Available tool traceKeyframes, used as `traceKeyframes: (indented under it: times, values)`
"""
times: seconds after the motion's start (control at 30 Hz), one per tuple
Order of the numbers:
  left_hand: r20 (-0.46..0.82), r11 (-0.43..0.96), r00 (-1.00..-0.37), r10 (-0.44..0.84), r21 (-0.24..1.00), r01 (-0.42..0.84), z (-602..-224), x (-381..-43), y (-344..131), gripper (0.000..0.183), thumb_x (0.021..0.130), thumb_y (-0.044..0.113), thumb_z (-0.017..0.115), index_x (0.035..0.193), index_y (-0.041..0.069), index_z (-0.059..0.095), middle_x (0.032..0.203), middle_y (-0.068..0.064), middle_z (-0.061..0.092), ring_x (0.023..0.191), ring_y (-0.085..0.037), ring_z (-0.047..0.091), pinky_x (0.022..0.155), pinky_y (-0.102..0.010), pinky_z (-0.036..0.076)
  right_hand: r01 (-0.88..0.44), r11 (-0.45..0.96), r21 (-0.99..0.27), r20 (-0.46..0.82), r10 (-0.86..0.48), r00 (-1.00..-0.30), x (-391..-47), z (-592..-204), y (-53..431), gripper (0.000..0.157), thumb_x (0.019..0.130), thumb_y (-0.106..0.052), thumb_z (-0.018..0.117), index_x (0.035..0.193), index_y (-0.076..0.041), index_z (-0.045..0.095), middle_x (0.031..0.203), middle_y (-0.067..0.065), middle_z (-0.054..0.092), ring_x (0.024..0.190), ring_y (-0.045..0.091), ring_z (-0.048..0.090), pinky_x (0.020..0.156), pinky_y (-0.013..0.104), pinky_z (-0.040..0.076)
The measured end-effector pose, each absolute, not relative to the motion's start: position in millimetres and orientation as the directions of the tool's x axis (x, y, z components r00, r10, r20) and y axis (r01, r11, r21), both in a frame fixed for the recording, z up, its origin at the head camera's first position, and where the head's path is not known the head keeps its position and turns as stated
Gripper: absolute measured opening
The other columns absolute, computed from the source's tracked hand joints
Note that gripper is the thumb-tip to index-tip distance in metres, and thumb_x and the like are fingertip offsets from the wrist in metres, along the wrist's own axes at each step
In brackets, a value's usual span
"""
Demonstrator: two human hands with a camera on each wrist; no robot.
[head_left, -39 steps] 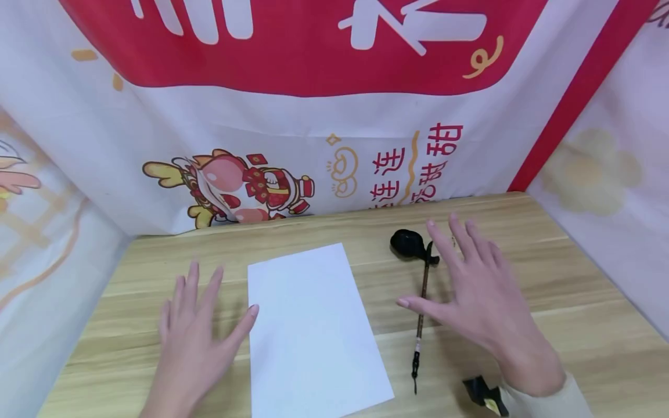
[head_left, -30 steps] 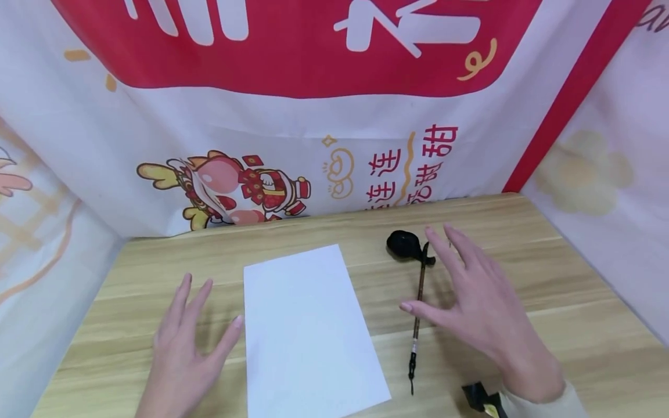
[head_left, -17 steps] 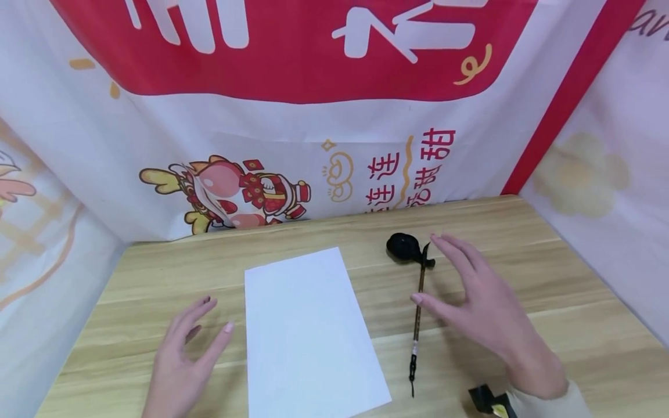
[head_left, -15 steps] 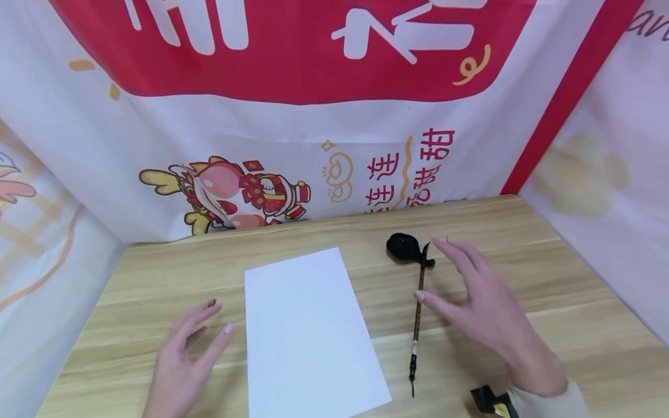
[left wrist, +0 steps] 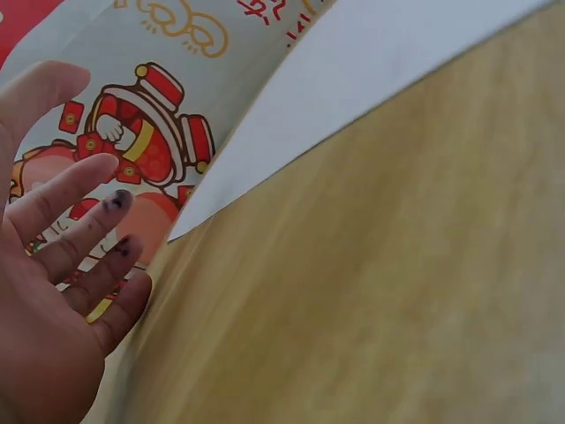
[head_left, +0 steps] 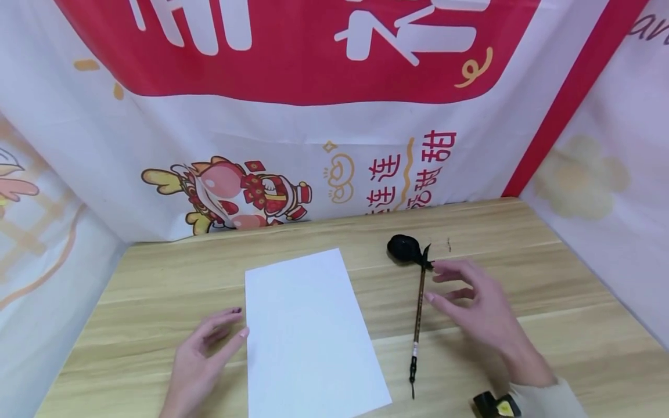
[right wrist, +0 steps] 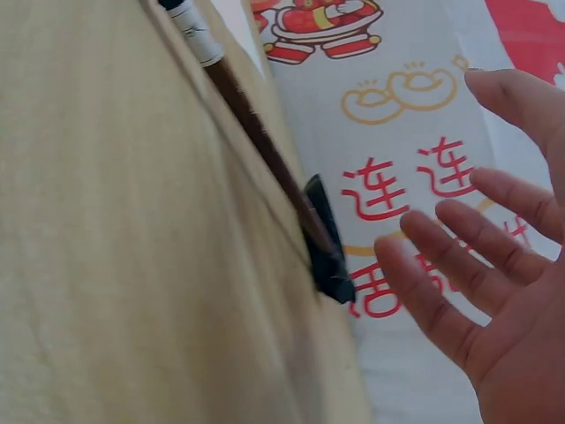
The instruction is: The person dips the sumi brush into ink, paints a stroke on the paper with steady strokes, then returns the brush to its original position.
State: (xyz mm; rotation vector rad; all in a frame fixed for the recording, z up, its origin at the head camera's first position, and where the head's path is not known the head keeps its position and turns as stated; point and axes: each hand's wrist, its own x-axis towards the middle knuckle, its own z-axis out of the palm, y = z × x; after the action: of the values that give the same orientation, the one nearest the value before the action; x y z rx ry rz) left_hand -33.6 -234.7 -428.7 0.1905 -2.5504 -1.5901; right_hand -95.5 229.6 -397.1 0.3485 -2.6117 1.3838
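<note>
Neither hand grips anything — the left hand, lower left, could smudge the paper if its stained fingertips are wet, the right hand, at right, jog the brush.

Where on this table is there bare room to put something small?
Bare table lies right of the right hand, towards the side cloth; between the white paper and the brush; and beyond the left hand, towards the back cloth. It is crowded where the brush meets the black dish, with the right hand close beside.
</note>
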Motion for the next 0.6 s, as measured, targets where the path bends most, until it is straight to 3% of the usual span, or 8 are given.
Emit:
traceKeyframes:
  times: [0.23,0.33,0.5,0.6]
  values:
    - [0.038,0.396,-0.981,-0.189,0.917,-0.041,-434,-33,-236,0.036,0.097,0.02,0.082,0.131,0.011,0.074,0.142,0.004,0.07,0.123,0.002,0.063,0.102,-0.009,0.046,-0.244,0.382,-0.891,0.202,-0.148,-0.968,-99,-415,234,0.039,0.094,-0.01,0.084,0.129,-0.003,0.069,0.124,0.02,0.071,0.107,0.014,0.073,0.09,0.025,0.062]
    - [0.04,0.402,-0.983,-0.177,0.915,-0.035,-437,-33,-236,0.037,0.094,0.019,0.085,0.129,0.013,0.076,0.142,0.003,0.071,0.124,0.004,0.062,0.104,-0.01,0.045,-0.215,0.307,-0.927,0.172,-0.161,-0.972,-100,-425,238,0.035,0.095,-0.007,0.081,0.127,0.003,0.068,0.122,0.021,0.073,0.104,0.016,0.076,0.09,0.027,0.063]
    - [0.052,0.489,-0.992,-0.117,0.872,-0.012,-444,-36,-236,0.04,0.088,0.022,0.091,0.126,0.023,0.079,0.145,0.006,0.07,0.129,0.011,0.054,0.108,-0.003,0.033,-0.168,0.227,-0.959,0.13,-0.172,-0.976,-101,-440,245,0.034,0.096,-0.001,0.078,0.126,0.007,0.067,0.118,0.016,0.077,0.101,0.016,0.077,0.086,0.029,0.064]
    - [0.094,0.557,-0.992,-0.082,0.83,0.032,-448,-37,-235,0.041,0.084,0.024,0.094,0.122,0.027,0.08,0.145,0.007,0.069,0.132,0.008,0.049,0.108,0.0,0.026,-0.163,0.201,-0.966,0.126,-0.184,-0.975,-102,-445,247,0.034,0.095,0.001,0.078,0.126,0.007,0.066,0.118,0.016,0.077,0.101,0.016,0.077,0.086,0.029,0.064]
